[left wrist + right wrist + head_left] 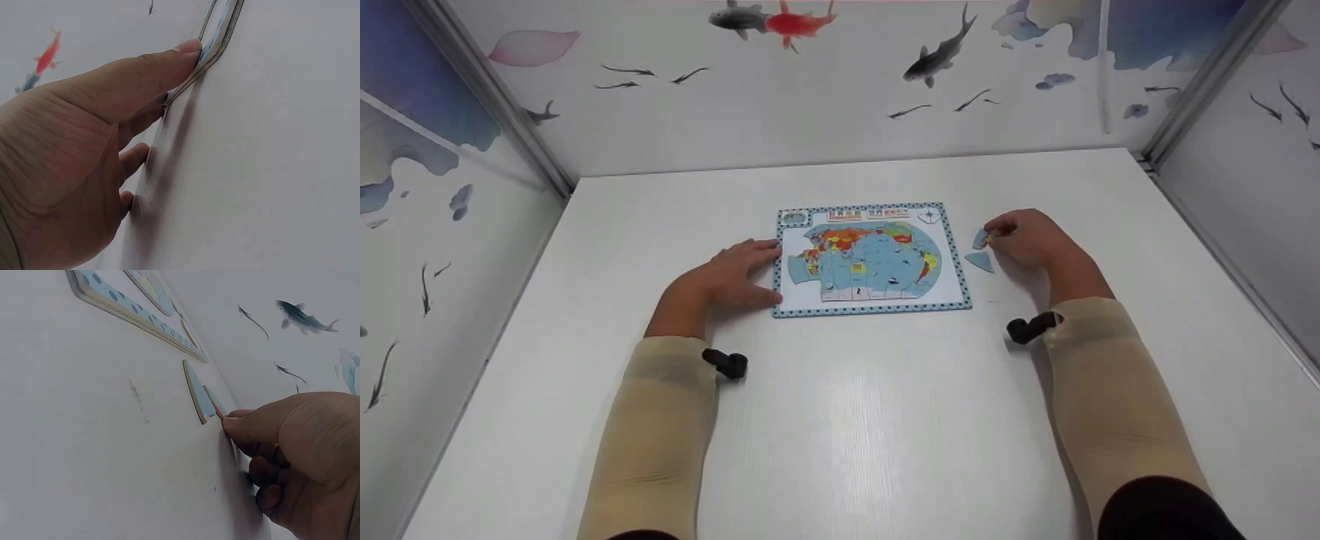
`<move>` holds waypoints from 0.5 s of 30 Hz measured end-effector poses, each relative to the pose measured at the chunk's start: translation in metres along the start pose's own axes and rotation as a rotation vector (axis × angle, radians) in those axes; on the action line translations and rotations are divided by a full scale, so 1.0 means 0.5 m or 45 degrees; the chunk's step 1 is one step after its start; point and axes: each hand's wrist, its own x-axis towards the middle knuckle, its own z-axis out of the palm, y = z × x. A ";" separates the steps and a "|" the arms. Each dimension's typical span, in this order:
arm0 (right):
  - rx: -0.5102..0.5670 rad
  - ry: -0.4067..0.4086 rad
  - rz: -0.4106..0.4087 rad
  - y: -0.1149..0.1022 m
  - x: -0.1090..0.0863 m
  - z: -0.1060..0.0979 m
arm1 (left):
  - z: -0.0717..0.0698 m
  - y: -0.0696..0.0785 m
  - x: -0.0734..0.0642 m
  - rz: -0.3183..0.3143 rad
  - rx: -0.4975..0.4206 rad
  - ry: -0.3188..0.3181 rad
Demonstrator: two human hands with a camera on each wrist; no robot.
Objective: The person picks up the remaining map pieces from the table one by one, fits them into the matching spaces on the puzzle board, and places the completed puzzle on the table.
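A world map puzzle board [877, 259] with a dotted blue border lies flat on the white table. Along its left edge rests my left hand [735, 277], thumb on the near corner and fingers spread; in the left wrist view the thumb touches the board's rim [216, 53]. My right hand [1031, 240] is beyond the board's right side, where thumb and fingertips pinch a small blue puzzle piece [980, 238]. A second, wedge-shaped blue piece [980, 261] lies on the table just nearer; the right wrist view shows the wedge piece [197, 394] beside the pinched one.
The white table [870, 420] spreads around the board. Painted wall panels [840, 112] with fish close it in at the back and on both sides. A black wrist camera [727, 364] sits on the left sleeve, another camera [1031, 328] on the right.
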 end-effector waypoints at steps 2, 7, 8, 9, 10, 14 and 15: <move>-0.017 0.001 -0.020 0.001 0.000 0.000 | 0.001 0.001 -0.001 -0.005 0.003 0.004; -0.058 0.002 -0.072 0.000 0.000 -0.001 | 0.002 0.003 -0.001 -0.006 0.005 0.018; -0.058 0.000 -0.072 0.000 0.001 -0.001 | 0.002 0.003 -0.001 -0.007 0.005 0.018; -0.057 0.000 -0.069 -0.001 0.001 0.000 | 0.002 0.003 -0.001 -0.007 0.004 0.017; -0.059 -0.004 -0.067 -0.001 0.001 0.000 | 0.002 0.003 -0.001 -0.007 0.005 0.015; -0.066 -0.009 -0.045 -0.004 0.002 0.001 | 0.000 0.001 -0.001 -0.002 0.008 0.004; -0.064 -0.006 -0.039 -0.005 0.002 0.001 | -0.001 0.001 -0.002 -0.002 0.010 0.004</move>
